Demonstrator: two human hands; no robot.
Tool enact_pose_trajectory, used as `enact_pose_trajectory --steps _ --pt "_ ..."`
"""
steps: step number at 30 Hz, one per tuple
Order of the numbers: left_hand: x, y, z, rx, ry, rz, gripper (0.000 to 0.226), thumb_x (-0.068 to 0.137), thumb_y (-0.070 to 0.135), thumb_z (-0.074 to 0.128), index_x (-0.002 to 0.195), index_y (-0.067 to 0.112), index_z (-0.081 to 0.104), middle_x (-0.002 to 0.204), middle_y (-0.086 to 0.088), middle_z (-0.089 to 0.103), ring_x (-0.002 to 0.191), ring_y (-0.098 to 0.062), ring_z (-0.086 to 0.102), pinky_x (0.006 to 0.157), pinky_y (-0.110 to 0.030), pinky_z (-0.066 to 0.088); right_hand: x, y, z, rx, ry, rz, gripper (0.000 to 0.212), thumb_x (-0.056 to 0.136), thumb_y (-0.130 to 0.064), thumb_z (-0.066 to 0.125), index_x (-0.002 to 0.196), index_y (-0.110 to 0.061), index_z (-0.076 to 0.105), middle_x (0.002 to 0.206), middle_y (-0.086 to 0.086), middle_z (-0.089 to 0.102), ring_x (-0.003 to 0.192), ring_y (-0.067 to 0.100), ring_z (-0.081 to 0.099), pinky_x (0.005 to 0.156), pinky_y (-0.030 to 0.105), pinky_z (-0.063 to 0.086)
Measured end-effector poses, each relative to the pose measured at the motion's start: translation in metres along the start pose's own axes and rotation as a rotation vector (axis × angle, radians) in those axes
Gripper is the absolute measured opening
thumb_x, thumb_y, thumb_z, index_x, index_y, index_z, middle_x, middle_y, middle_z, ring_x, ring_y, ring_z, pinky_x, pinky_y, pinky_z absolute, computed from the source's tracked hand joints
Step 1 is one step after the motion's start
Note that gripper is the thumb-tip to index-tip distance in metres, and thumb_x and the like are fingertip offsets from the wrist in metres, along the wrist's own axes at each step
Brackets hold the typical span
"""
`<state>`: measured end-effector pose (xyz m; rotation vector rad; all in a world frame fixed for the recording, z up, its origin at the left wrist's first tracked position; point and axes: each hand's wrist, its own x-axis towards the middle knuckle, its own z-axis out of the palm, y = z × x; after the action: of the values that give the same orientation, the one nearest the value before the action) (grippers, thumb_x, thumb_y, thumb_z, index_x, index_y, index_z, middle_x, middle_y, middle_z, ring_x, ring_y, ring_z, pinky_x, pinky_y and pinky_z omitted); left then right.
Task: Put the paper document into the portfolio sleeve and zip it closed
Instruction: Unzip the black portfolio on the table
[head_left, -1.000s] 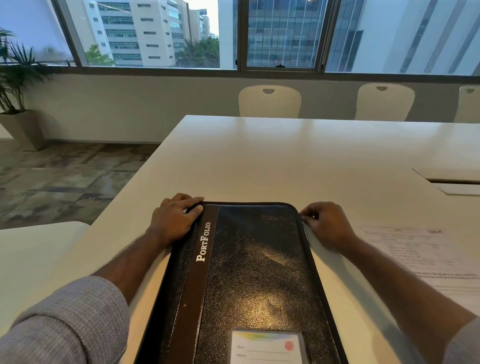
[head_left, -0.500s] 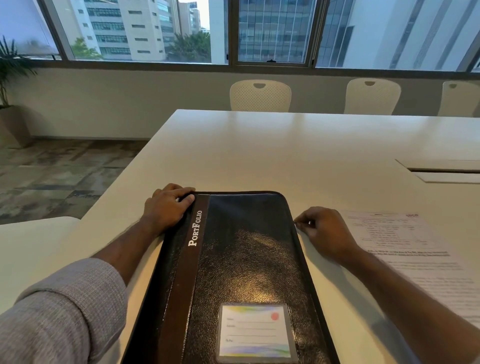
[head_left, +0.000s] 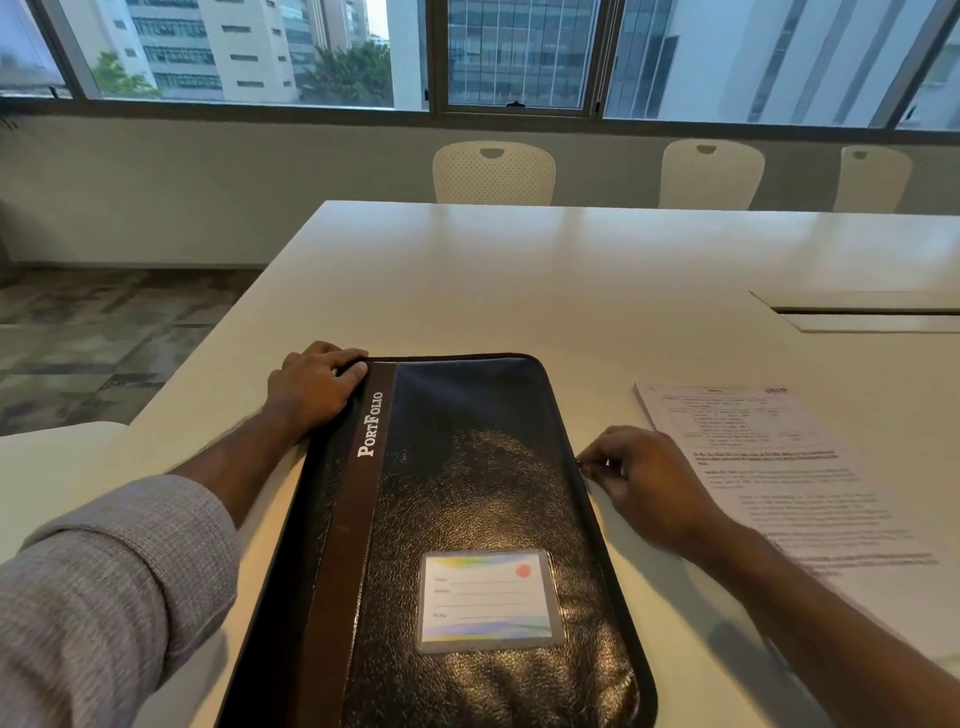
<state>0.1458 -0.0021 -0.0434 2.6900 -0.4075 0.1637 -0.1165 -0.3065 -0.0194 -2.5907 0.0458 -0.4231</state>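
While the left hand (head_left: 311, 389) presses flat, the right hand (head_left: 641, 480) pinches the glossy black portfolio's (head_left: 467, 519) zipper edge.

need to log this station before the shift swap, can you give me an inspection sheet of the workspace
surface: white table, with a slot cover set in it at the right
job's things: black portfolio lies flat and closed, cover up; paper document lies flat on the table to its right, not yet inside
clutter: nothing seen
hands: left hand rests on the portfolio's far left corner; right hand pinches at the portfolio's right edge, what it pinches is too small to tell
cables: nothing seen
surroundings: three white chairs at the far side, windows facing buildings, tiled floor at left
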Motion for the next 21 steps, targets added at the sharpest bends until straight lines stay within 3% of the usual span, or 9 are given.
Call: enact_pose_trajectory --steps 9,13,17,21 --pt "0.0 0.001 -0.001 0.01 0.003 0.017 0.041 0.096 0.056 0.04 0.131 0.041 0.054 0.133 -0.001 0.053 0.118 -0.03 0.048 0.096 -0.052 0.04 -0.043 -0.014 -0.009 -0.006 -0.03 0.008 0.015 0.088 -0.009 0.066 0.096 -0.015 0.077 0.083 -0.011 0.065 0.074 0.003 0.057 0.062 0.007 0.04" --pt "-0.009 0.019 -0.013 0.176 0.004 0.052 0.046 0.099 0.049 0.035 0.139 0.033 0.049 0.141 -0.001 0.048 0.124 -0.03 0.044 0.098 -0.047 0.038 -0.056 -0.021 -0.008 -0.018 0.0 0.027 0.013 0.088 -0.011 0.066 0.095 -0.014 0.077 0.082 -0.009 0.064 0.074 0.004 0.056 0.064 0.008 0.037" --pt "-0.048 0.056 -0.016 0.228 -0.029 0.245 0.052 0.097 0.052 0.037 0.141 0.027 0.047 0.15 0.001 0.04 0.133 -0.026 0.038 0.104 -0.043 0.035 -0.055 -0.021 -0.004 -0.027 0.051 0.061 0.011 0.088 -0.014 0.066 0.09 -0.014 0.076 0.078 -0.011 0.062 0.072 0.003 0.056 0.064 0.013 0.042" --pt "-0.123 0.092 -0.014 0.16 -0.166 0.399 0.069 0.093 0.064 0.032 0.151 0.026 0.03 0.16 0.005 0.023 0.145 -0.017 0.021 0.117 -0.039 0.019 -0.059 -0.025 -0.001 -0.047 0.068 0.08 0.011 0.088 -0.017 0.064 0.089 -0.015 0.075 0.078 -0.009 0.063 0.072 0.004 0.057 0.067 0.019 0.049"
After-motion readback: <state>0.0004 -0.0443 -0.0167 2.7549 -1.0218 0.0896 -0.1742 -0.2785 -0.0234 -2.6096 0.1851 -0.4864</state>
